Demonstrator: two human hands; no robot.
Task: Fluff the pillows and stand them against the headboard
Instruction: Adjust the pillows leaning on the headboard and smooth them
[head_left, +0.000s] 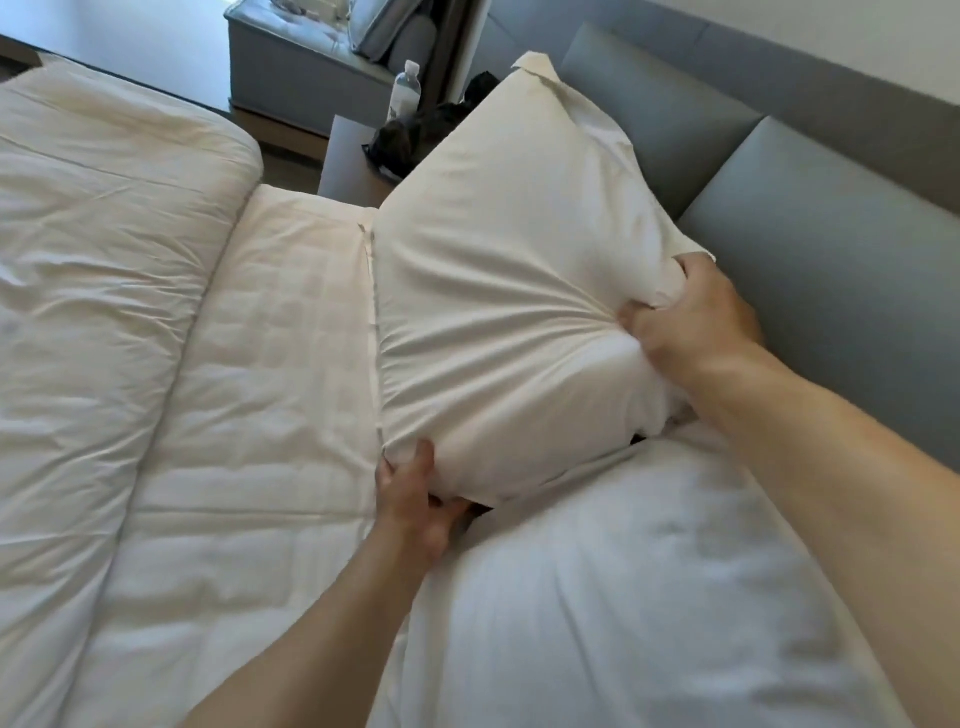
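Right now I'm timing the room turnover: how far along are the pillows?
Nothing looks finished. In hand: both hands grip one pillow, the left hand at its lower corner, the right hand bunching its side, by the grey headboard. Left: settle it upright there, then do the second pillow lying flat in front.

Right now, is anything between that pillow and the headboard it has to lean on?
Nothing visible. The pillow, gripped by the left hand and right hand, already has its far edge at the grey headboard, with no object between them.
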